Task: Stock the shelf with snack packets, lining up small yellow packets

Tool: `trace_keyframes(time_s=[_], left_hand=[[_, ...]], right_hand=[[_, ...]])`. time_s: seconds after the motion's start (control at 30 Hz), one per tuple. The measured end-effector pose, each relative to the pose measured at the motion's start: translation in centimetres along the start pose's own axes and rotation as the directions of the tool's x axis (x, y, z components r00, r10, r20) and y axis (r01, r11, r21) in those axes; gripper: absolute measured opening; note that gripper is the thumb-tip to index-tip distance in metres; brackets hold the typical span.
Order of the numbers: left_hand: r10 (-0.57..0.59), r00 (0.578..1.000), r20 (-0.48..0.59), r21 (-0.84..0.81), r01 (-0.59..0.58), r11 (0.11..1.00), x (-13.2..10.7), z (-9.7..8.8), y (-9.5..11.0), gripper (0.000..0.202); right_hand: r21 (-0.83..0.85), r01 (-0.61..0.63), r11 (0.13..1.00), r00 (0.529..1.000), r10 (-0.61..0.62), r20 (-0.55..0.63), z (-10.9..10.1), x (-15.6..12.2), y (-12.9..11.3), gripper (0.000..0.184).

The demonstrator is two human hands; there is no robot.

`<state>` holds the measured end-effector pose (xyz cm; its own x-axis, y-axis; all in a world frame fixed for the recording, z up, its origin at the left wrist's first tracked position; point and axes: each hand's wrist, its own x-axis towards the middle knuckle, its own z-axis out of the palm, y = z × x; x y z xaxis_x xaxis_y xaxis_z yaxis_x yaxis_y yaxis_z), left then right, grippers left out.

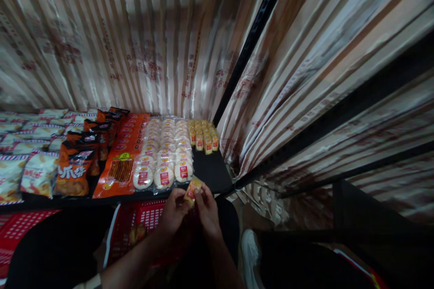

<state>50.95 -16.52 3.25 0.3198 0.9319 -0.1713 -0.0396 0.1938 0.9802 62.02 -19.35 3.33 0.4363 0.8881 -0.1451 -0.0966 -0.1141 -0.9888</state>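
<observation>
Two hands grip one small yellow packet (191, 192) at the front edge of the black shelf (212, 169): the left hand (174, 210) and the right hand (206, 210) each have fingers closed on it. A slack pinch could drop it toward the red basket (149, 211) below. Just beyond, wrapped white cakes (164, 177) lie near the edge; a brushing knuckle might skew them. Farther back, clustered yellow packets (203, 134) could topple if nudged.
</observation>
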Motion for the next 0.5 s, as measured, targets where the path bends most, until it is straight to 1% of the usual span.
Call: trace_keyframes(time_s=[0.13,0.2,0.3,0.37,0.5], left_hand=[[0.008,0.999,-0.034,0.052,-0.007,0.999,0.4,0.5,0.5,0.024],[0.010,0.998,-0.057,0.082,-0.005,0.997,0.7,1.0,0.7,0.023],[0.021,0.997,-0.074,0.118,-0.012,0.993,1.3,1.9,0.9,0.019],[0.018,0.998,-0.062,0.146,-0.009,0.989,1.8,2.4,0.9,0.017],[-0.027,1.000,-0.014,0.220,0.029,0.975,2.6,3.1,1.0,0.014]], right_hand=[[-0.038,0.013,0.999,1.000,-0.013,0.000,0.2,0.4,0.0,0.056],[-0.048,0.014,0.999,1.000,-0.013,0.027,0.1,0.5,0.0,0.054],[-0.124,0.036,0.992,0.999,-0.033,0.028,-0.5,0.7,-0.1,0.048],[-0.192,0.053,0.980,0.999,-0.050,0.020,-1.0,0.8,-0.1,0.046],[-0.320,0.069,0.945,0.997,-0.078,-0.016,-2.3,1.4,0.3,0.041]])
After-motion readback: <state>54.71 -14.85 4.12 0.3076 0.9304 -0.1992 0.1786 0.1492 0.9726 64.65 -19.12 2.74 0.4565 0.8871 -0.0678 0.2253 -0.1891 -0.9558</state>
